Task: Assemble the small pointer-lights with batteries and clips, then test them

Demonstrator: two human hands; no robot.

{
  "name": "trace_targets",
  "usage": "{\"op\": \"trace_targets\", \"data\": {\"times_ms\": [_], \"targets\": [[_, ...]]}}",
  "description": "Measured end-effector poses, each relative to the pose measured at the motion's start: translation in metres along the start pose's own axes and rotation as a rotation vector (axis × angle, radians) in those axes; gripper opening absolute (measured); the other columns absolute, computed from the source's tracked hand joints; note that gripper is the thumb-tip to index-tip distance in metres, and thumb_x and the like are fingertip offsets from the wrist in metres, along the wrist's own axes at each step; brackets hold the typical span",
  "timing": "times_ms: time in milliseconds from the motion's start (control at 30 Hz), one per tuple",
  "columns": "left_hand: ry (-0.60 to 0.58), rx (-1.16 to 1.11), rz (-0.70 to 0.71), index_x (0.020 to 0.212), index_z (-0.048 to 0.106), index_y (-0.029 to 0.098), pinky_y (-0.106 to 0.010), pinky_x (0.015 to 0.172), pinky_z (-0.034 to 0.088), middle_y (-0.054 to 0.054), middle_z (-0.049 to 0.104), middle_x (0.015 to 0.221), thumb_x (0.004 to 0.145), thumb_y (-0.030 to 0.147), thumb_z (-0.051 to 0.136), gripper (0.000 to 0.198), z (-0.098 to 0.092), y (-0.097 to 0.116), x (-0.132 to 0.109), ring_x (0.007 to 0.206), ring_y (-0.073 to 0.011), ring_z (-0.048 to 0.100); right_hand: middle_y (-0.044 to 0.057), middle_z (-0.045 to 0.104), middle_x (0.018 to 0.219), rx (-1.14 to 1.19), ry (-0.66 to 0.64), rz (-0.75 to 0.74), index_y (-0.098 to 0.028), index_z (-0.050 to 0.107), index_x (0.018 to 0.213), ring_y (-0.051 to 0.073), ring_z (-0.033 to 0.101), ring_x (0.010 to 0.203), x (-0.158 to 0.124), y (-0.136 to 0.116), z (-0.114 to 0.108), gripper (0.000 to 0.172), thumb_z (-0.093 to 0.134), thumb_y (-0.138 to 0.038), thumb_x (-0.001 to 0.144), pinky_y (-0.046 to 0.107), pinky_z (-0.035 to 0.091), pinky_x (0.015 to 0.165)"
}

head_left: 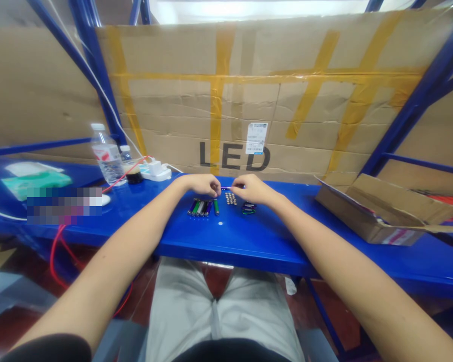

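My left hand (206,185) is over the table's far side, fingers curled together; anything inside them is too small to make out. Opposite it, my right hand (251,189) pinches the end of a slim purple-blue tube (225,188), whose other end reaches my left fingers. Below my left hand lies a row of coloured metallic tubes (199,207), with one green tube (216,207) slightly apart on the right. Small gold-silver metal pieces (231,199) stand in rows between my hands. Under my right hand lie several coloured carabiner-like clips (248,208).
The blue table (230,246) backs onto a large taped cardboard sheet (181,110). An open cardboard box (366,216) is at right. At left stand a water bottle (107,158), a dark drink bottle (133,173), a white power strip (156,172), a green packet (38,181) and red cables (55,256).
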State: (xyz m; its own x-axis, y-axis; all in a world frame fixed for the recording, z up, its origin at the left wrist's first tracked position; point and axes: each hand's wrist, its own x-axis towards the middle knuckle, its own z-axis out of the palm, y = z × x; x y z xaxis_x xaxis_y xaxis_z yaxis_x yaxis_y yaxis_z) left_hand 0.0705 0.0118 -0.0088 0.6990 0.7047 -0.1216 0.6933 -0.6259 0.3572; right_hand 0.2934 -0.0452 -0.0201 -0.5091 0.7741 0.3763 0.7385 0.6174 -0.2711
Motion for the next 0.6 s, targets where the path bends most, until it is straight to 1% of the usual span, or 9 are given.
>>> {"op": "trace_targets", "data": {"times_ms": [67, 100, 167, 233, 300, 400, 500, 600], "targets": [[0.036, 0.026, -0.014, 0.095, 0.073, 0.017, -0.025, 0.072, 0.044, -0.003, 0.074, 0.09, 0.071, 0.028, 0.061, 0.029, 0.002, -0.002, 0.002, 0.081, -0.0173, 0.064, 0.007, 0.072, 0.074, -0.03, -0.056, 0.038, -0.015, 0.071, 0.076, 0.017, 0.059, 0.065, -0.004, -0.024, 0.006, 0.026, 0.058, -0.035, 0.086, 0.027, 0.038, 0.06], [0.043, 0.033, -0.014, 0.094, 0.073, 0.018, -0.025, 0.071, 0.044, -0.003, 0.074, 0.088, 0.07, 0.028, 0.061, 0.029, 0.003, -0.002, 0.003, 0.079, -0.0172, 0.063, 0.008, 0.072, 0.075, -0.058, -0.086, 0.045, -0.016, 0.071, 0.075, 0.018, 0.06, 0.066, -0.005, -0.035, 0.009, 0.029, 0.059, -0.04, 0.086, 0.028, 0.037, 0.059], [0.05, 0.041, -0.017, 0.092, 0.074, 0.017, -0.026, 0.068, 0.043, -0.003, 0.074, 0.086, 0.07, 0.03, 0.062, 0.028, 0.005, -0.002, 0.004, 0.076, -0.0172, 0.063, 0.012, 0.074, 0.084, -0.126, -0.123, 0.062, -0.016, 0.072, 0.08, 0.022, 0.064, 0.072, -0.006, -0.054, 0.017, 0.033, 0.061, -0.046, 0.085, 0.029, 0.038, 0.06], [0.07, 0.044, -0.029, 0.089, 0.074, 0.017, -0.026, 0.068, 0.042, -0.003, 0.074, 0.086, 0.07, 0.032, 0.062, 0.027, 0.005, 0.0, 0.004, 0.076, -0.0174, 0.062, 0.016, 0.074, 0.093, -0.2, -0.146, 0.051, -0.015, 0.073, 0.09, 0.025, 0.066, 0.08, -0.006, -0.063, 0.023, 0.033, 0.06, -0.045, 0.086, 0.03, 0.041, 0.063], [0.094, 0.044, -0.04, 0.087, 0.073, 0.017, -0.026, 0.067, 0.042, -0.003, 0.074, 0.085, 0.07, 0.032, 0.062, 0.025, 0.005, 0.001, 0.003, 0.076, -0.0173, 0.063, 0.017, 0.074, 0.095, -0.237, -0.172, 0.054, -0.014, 0.073, 0.091, 0.026, 0.067, 0.08, -0.006, -0.063, 0.026, 0.031, 0.059, -0.041, 0.086, 0.031, 0.041, 0.063], [0.144, 0.037, -0.036, 0.085, 0.073, 0.018, -0.025, 0.066, 0.042, -0.002, 0.073, 0.082, 0.07, 0.029, 0.06, 0.023, 0.005, 0.001, 0.004, 0.074, -0.0163, 0.062, 0.015, 0.073, 0.086, -0.236, -0.2, 0.086, -0.015, 0.071, 0.083, 0.024, 0.066, 0.072, -0.006, -0.06, 0.028, 0.023, 0.059, -0.034, 0.082, 0.031, 0.038, 0.057], [0.267, 0.02, -0.038, 0.082, 0.072, 0.017, -0.025, 0.066, 0.042, -0.002, 0.073, 0.08, 0.072, 0.025, 0.058, 0.02, 0.007, -0.001, 0.006, 0.072, -0.0153, 0.061, 0.012, 0.07, 0.074, -0.211, -0.201, 0.138, -0.015, 0.068, 0.074, 0.021, 0.062, 0.064, -0.006, -0.06, 0.023, 0.016, 0.062, -0.03, 0.077, 0.03, 0.035, 0.053], [0.413, 0.015, -0.019, 0.083, 0.072, 0.016, -0.026, 0.069, 0.043, -0.004, 0.073, 0.082, 0.075, 0.023, 0.055, 0.019, 0.011, 0.0, 0.01, 0.076, -0.0157, 0.062, 0.008, 0.063, 0.061, -0.122, -0.145, 0.206, -0.016, 0.063, 0.064, 0.018, 0.055, 0.058, -0.005, -0.054, 0.006, 0.018, 0.066, -0.032, 0.072, 0.03, 0.033, 0.051]]}}
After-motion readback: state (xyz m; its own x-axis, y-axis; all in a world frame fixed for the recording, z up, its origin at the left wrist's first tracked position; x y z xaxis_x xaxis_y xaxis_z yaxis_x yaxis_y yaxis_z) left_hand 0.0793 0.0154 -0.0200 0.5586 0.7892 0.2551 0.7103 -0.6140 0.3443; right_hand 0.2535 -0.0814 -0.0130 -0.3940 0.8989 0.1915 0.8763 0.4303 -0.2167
